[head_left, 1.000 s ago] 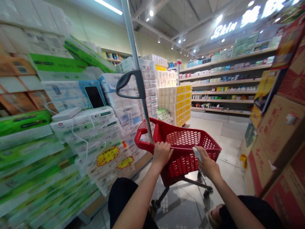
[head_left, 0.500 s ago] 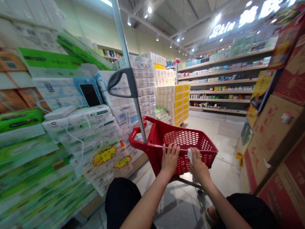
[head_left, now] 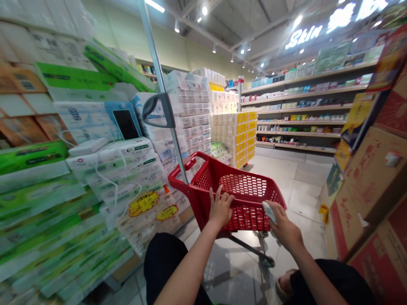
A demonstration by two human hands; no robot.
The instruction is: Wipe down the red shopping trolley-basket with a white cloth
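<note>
A red plastic shopping cart (head_left: 203,220) with a perforated basket stands right in front of me, between my knees. From its left side rises a metal pole (head_left: 155,55) with a grey handle loop (head_left: 158,111). My left hand (head_left: 221,207) lies against the near rim of the basket, fingers spread, holding nothing. In my right hand (head_left: 284,226) is a folded white cloth (head_left: 269,212), pinched at the rim's right end; part of it hangs below the hand. A caster wheel (head_left: 267,260) shows under the cart.
Packs of tissue paper (head_left: 82,169) are stacked high on the left, with a phone (head_left: 126,124) and a white cable on them. Cardboard boxes (head_left: 369,178) line the right side. Shelves of small goods (head_left: 295,112) stand at the back, beyond a tiled floor (head_left: 288,169).
My right hand has slid right along the rim with the cloth, which shows more. My left hand has lifted its fingers slightly. The cart has turned a little and shifted left in view.
</note>
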